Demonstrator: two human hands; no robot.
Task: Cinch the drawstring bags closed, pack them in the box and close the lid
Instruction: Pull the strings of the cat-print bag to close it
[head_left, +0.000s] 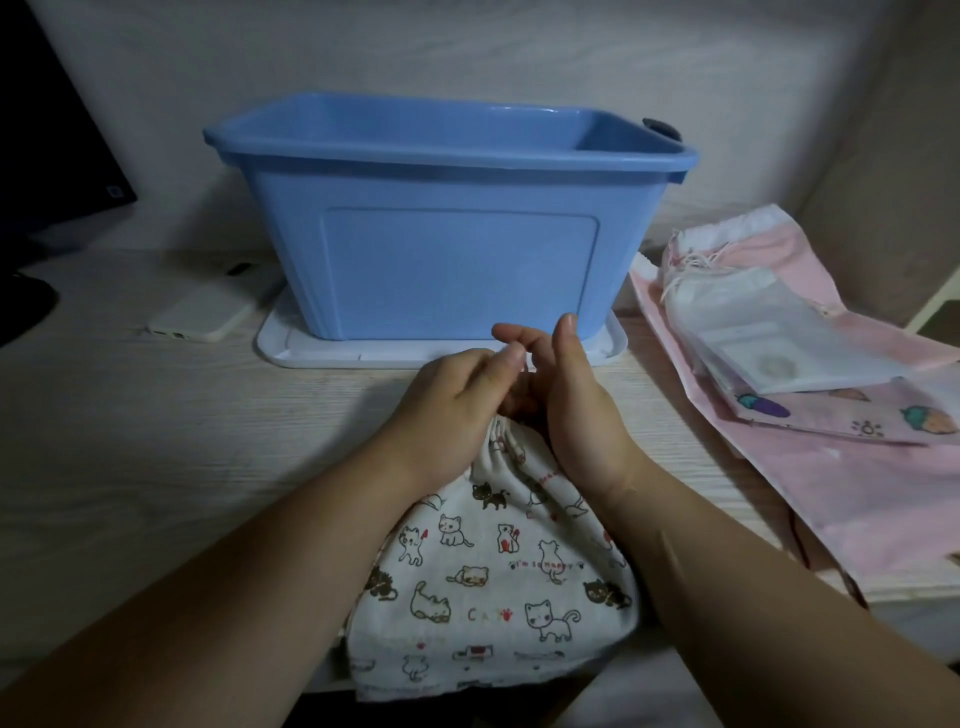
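Two hands atop the cat-print bag (493, 587): left hand (457, 395) pinches its neck, right hand (576, 405) spread.

This reads as a home desk corner. A pale wood-grain laminate counter (156, 415) sits in a dim nook of plain whitish walls (467, 52). At the left of the frame are a white-cased smartphone (208, 312) and the edge of a black monitor (52, 130). A blue plastic storage box (441, 234) in the centre and pink printed cloth bags (857, 467) at the right are ordinary household things.
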